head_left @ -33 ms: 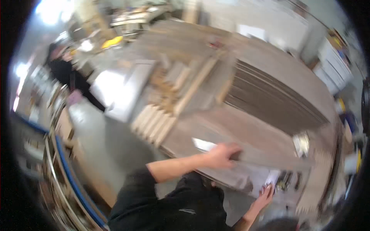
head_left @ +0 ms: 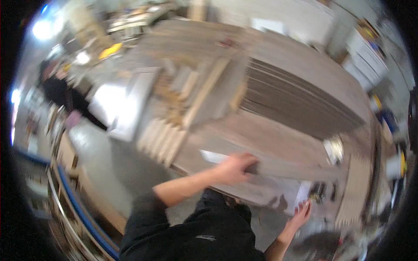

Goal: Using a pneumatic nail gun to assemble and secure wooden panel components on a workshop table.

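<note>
My left hand is at the near edge of the wooden table, over a long grey-brown wooden strip. Its fingers curl down around a small dark shape, too blurred to name. A white sheet-like piece lies just left of that hand. My right hand hovers at the table's near edge with fingers apart and nothing visible in them. Beyond its fingertips lie a white slip and a cluster of small dark pieces, whose kind I cannot make out.
Stacked dark boards cover the table's middle. Several pale wooden strips lie to the left, near a shiny panel. A white container stands at right beside light slats. Another person is far left. A blue-edged rack stands left.
The whole view has shifted slightly. My right hand has drawn back a little from the white slip and small dark pieces, its fingers now apart. My left hand keeps its place on the strip.
</note>
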### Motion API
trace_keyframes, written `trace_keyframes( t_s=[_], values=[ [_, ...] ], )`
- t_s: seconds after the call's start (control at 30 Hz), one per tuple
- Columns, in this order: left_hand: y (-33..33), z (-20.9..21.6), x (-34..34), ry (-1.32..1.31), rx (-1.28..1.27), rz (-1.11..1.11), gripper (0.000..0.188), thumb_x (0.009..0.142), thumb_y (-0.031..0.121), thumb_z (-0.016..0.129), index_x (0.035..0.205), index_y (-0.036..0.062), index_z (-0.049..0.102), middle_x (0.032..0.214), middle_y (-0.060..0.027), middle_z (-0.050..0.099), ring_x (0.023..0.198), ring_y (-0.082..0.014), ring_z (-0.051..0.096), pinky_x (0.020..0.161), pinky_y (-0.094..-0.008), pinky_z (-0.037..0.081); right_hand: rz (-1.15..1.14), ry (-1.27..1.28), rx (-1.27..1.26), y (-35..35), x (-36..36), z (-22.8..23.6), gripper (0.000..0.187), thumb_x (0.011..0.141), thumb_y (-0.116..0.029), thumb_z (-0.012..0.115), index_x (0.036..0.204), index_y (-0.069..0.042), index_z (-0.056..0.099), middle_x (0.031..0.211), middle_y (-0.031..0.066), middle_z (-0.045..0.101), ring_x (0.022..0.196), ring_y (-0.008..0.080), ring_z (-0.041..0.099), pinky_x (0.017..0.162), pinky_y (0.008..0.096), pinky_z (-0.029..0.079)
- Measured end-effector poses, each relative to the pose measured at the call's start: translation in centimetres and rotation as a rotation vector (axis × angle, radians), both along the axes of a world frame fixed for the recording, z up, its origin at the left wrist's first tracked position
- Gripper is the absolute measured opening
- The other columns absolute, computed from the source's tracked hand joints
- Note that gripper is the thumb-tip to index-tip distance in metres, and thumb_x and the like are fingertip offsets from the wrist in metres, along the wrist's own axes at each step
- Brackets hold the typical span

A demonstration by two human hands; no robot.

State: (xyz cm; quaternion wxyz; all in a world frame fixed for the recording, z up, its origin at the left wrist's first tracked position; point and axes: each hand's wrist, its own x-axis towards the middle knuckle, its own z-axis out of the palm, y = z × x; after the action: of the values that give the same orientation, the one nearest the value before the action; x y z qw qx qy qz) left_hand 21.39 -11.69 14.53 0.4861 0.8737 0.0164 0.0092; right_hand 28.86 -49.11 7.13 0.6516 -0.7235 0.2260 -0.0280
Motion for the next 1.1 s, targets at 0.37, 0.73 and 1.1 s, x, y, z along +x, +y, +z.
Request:
trace_keyframes(
  t_s=[0.37,0.73,1.1],
  values=[
    [3.9,-4.7,-1.7,0.095,0.350,-0.023,0.058,0.073,0.009,0.079,0.128,0.0069,0.063,0.122,-0.0140,0.057,0.117,-0.0358,0.054,0.105,-0.0465,0.043,0.360,-0.131,-0.447,2.0,8.8,-1.5,0.038,0.093,-0.016,0.071,0.129,-0.004,0.065,0.110,0.0092,0.067,0.093,0.0142,0.063,0.083,0.0298,0.051],
    [3.2,-8.1,4.9,0.072,0.413,-0.054,0.057,0.071,0.006,0.078,0.126,0.0042,0.062,0.121,-0.0150,0.056,0.116,-0.0359,0.054,0.105,-0.0459,0.043,0.407,-0.041,-0.497,3.2,14.3,-6.7,0.040,0.088,-0.027,0.076,0.120,-0.003,0.071,0.096,0.0099,0.070,0.082,0.0183,0.065,0.080,0.0301,0.052],
    [5.1,-10.1,8.1,0.233,0.393,-0.078,0.056,0.079,0.008,0.077,0.132,0.0047,0.060,0.132,-0.0142,0.056,0.123,-0.0367,0.052,0.107,-0.0431,0.044,0.456,-0.021,-0.681,4.3,15.7,-6.5,0.038,0.085,-0.025,0.078,0.118,-0.006,0.073,0.104,0.0161,0.068,0.091,0.0293,0.068,0.084,0.0377,0.054]
  ],
)
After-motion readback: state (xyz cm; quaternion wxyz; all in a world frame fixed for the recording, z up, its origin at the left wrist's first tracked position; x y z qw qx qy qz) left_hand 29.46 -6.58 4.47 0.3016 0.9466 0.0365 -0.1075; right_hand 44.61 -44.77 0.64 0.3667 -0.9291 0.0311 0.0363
